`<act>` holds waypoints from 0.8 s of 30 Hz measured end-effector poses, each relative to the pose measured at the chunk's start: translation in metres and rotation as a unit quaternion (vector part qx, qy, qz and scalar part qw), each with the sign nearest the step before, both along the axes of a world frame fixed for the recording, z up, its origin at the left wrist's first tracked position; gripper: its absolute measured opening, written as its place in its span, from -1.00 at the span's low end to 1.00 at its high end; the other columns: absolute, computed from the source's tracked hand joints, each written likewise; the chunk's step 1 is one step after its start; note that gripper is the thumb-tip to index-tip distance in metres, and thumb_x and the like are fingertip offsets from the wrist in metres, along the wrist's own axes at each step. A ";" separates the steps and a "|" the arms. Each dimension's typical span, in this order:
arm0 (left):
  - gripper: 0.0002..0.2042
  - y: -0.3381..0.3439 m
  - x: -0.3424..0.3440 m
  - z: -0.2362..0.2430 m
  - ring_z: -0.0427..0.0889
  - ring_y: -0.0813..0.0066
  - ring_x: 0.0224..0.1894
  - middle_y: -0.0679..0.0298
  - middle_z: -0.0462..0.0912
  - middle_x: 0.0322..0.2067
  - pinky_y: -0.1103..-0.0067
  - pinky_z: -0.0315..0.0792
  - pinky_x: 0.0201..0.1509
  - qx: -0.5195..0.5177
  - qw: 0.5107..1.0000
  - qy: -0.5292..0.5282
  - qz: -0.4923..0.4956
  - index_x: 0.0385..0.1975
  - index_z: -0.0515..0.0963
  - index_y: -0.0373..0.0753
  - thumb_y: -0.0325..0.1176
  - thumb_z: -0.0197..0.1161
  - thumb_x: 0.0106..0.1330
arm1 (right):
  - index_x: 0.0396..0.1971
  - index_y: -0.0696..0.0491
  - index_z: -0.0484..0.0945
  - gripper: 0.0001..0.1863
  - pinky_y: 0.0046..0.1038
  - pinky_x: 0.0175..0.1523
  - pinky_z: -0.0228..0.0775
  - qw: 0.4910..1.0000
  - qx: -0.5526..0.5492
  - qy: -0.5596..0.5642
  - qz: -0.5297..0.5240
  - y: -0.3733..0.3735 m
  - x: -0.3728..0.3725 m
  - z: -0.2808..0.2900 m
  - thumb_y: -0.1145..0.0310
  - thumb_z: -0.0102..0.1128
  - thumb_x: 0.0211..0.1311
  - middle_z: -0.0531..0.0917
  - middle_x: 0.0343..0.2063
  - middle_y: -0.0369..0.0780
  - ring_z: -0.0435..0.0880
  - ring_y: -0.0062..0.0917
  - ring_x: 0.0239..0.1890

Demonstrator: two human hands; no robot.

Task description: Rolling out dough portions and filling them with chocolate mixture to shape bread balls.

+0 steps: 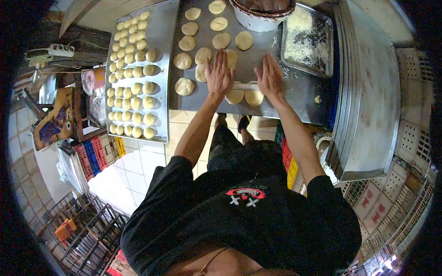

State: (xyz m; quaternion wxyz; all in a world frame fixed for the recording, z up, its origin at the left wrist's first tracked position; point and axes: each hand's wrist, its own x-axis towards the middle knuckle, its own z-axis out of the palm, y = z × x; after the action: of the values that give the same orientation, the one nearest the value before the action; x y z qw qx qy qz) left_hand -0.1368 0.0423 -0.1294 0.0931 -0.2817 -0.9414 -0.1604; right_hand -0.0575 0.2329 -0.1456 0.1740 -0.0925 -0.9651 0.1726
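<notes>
My left hand (220, 76) lies flat with its fingers stretched forward, its palm over the left end of a pale rolling pin (246, 86). At the pin's other end is my right hand (270, 78), also flat, its fingertips slightly blurred. Two flattened dough rounds (254, 97) show on the near side of the pin, between my wrists. Another dough round (230, 59) lies just beyond the pin, partly covered by my left hand. More flattened dough rounds (184, 86) are spread over the left half of the dark metal worktop (271, 106).
A metal tray (159, 110) with rows of dough balls (136, 132) adjoins the worktop's left side. At the back stands a white tub (260, 20) with brown smears. Right of it is a tray of grated cheese (299, 25). Large metal trays (368, 92) stand stacked at the right.
</notes>
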 end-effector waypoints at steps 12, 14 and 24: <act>-0.52 -0.073 0.115 0.007 0.17 0.13 0.35 0.02 0.23 0.30 0.19 -0.11 0.43 0.147 0.968 -0.185 -0.080 0.28 0.23 -0.30 -0.19 -0.11 0.43 | 0.00 0.03 0.55 -0.51 -0.24 0.15 0.31 0.974 -0.167 -0.146 0.045 -0.025 0.142 0.016 0.63 0.08 -0.02 0.56 -0.08 -0.10 0.49 -0.24 0.05; -0.60 -0.068 0.093 0.005 0.30 0.12 0.21 0.02 0.32 0.21 0.22 0.06 0.32 0.213 0.951 -0.217 0.052 0.18 0.39 -0.19 -0.21 -0.07 0.42 | -0.09 -0.01 0.61 -0.50 -0.23 0.02 0.37 0.984 -0.122 -0.125 0.015 -0.018 0.127 0.020 0.67 0.10 -0.13 0.52 -0.20 -0.12 0.50 -0.25 -0.09; -0.81 -0.061 0.072 0.030 0.59 -0.04 -0.37 0.07 0.59 -0.41 0.35 0.48 -0.29 0.245 0.924 -0.269 -0.115 -0.29 0.55 -0.31 -0.46 0.25 0.07 | -0.46 0.16 0.57 -0.77 -0.16 -0.17 0.40 0.951 -0.185 -0.244 -0.043 -0.039 0.061 0.028 0.37 0.41 -0.08 0.63 -0.36 0.01 0.60 -0.11 -0.22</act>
State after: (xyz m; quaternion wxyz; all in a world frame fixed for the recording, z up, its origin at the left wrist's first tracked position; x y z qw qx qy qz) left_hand -0.0643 -0.0191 -0.0992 -0.1161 -0.3030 -0.8233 -0.4657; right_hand 0.0039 0.1940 -0.1176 -0.0803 -0.2036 -0.9242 0.3129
